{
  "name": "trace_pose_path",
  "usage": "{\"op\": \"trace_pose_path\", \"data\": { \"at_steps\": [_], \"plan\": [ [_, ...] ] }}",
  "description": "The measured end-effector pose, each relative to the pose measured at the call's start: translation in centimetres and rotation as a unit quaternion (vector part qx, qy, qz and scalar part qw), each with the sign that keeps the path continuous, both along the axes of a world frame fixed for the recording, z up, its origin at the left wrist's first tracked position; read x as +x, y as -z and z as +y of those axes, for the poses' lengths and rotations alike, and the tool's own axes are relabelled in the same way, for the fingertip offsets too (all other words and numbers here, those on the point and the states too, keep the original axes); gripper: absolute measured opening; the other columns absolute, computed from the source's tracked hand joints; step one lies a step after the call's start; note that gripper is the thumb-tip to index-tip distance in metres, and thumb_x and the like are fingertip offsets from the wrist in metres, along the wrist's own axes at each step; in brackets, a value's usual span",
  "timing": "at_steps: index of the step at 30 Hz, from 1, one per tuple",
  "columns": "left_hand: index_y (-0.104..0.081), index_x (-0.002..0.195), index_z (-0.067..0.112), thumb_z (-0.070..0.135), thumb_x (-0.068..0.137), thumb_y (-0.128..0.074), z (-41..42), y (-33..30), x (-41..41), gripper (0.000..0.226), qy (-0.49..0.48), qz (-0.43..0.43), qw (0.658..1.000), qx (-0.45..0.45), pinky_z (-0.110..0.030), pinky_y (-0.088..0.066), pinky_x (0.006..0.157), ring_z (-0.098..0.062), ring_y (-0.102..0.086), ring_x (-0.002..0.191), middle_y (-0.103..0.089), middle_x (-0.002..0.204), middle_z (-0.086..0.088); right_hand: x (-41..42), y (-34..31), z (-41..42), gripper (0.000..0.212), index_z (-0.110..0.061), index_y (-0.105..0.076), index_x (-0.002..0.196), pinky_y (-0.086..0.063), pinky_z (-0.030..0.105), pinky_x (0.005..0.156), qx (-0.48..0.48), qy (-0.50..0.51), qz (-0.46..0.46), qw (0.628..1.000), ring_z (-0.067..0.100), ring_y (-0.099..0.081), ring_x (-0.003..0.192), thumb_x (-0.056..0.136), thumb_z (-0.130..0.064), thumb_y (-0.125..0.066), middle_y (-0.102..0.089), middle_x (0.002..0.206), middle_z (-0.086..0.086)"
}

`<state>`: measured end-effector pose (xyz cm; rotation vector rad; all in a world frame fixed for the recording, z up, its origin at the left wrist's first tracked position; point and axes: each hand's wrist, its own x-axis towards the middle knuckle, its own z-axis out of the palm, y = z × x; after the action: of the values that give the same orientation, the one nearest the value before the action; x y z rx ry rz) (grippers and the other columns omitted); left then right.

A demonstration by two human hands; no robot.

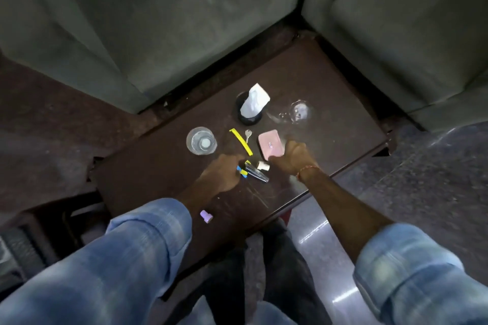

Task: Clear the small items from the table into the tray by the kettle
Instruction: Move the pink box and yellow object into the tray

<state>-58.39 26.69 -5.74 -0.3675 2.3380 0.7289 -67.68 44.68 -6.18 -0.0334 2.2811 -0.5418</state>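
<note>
No writing, label, brand, number or sign can be read anywhere in the view; the pink case [271, 145] on the table [330, 103] carries a small mark at its middle, too blurred to make out; the white paper [255, 100] in the dark cup shows no print; the yellow strip [241, 141], the key [247, 135] and the small purple piece [206, 216] are too small and soft to show any lettering.
</note>
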Motion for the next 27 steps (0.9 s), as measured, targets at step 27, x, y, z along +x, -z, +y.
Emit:
{"op": "trace_pose_path", "data": {
  "at_steps": [27],
  "plan": [
    [-0.053, 0.099, 0.005, 0.017, 0.077, -0.070, 3.4, 3.7, -3.8, 0.031, -0.350, 0.035, 0.936, -0.037, -0.041, -0.049, 0.079, -0.041, -0.062, 0.100, -0.066, 0.100, -0.019, -1.3, 3.1, -1.2, 0.093, -0.025, -0.018, 0.143, -0.051, 0.047, 0.083, 0.000, -0.106, 0.109, 0.988, 0.039, -0.056, 0.110, 0.072, -0.043, -0.076, -0.045, 0.128, 0.012]
  ]
}}
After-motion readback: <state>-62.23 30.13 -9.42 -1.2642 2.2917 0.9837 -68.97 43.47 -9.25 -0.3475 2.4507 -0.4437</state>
